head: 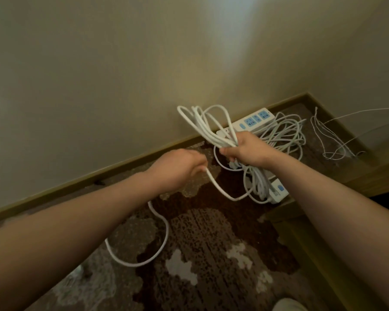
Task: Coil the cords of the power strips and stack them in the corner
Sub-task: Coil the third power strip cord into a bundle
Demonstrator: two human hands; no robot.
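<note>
My right hand (248, 151) grips a bundle of white cord loops (205, 124) that stick up past the fist and hang down below it. A white power strip (278, 192) dangles at the bottom of that bundle. My left hand (181, 168) pinches the loose run of the same cord (220, 189), which sags between the hands. The cord's tail (159, 243) curls on the carpet under my left forearm. Another white power strip with blue sockets (255, 120) lies by the wall near the corner, its coiled cord (285, 136) beside it.
A thin white wire (328, 135) runs from the right wall into a tangle on the floor in the corner. A wooden ledge (301, 232) runs along the right. Brown patterned carpet (200, 254) covers the floor, with a skirting board (88, 178) along the wall.
</note>
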